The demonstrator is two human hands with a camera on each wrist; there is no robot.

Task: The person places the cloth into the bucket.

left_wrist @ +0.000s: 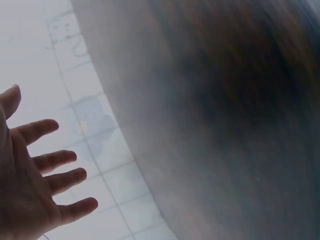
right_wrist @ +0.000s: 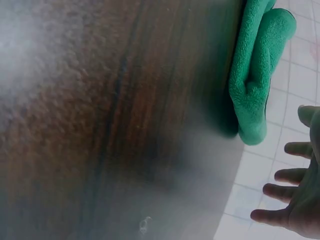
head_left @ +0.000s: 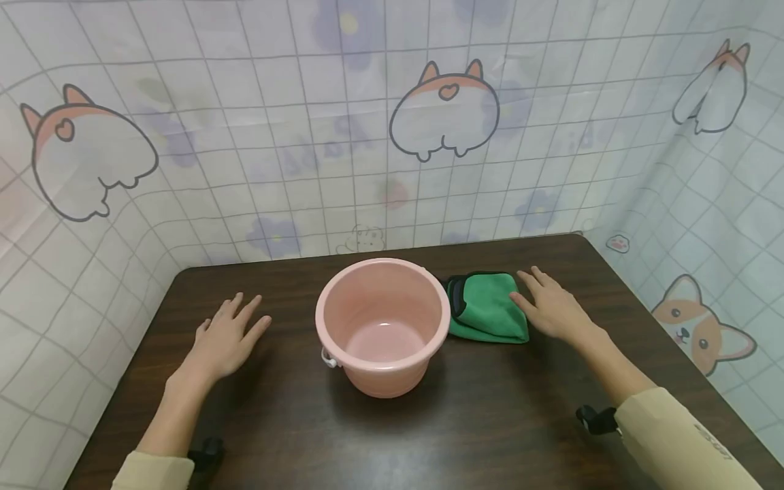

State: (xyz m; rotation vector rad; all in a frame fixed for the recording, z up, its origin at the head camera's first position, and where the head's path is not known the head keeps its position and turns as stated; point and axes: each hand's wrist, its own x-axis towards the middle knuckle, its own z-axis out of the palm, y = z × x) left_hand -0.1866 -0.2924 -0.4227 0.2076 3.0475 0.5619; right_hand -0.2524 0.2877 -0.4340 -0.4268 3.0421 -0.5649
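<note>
A pink plastic bucket (head_left: 384, 378) stands upright in the middle of the dark wooden table, with a white handle fitting (head_left: 329, 358) on its left side. Just right of the bucket lies a folded green cloth (head_left: 493, 309) with black edging; its plush folds also show in the right wrist view. My left hand (head_left: 222, 340) is held over the left part of the table, fingers spread, holding nothing. Beside the cloth's right edge, my right hand (head_left: 554, 307) hovers with fingers extended and nothing gripped. In the right wrist view a gap separates that hand from the cloth.
The dark wood table (head_left: 275, 435) meets a white gridded wall covering (head_left: 245, 170) with cartoon corgis at the back and both sides. Black wrist mounts (head_left: 595, 420) sit by the beige sleeves (head_left: 680, 435).
</note>
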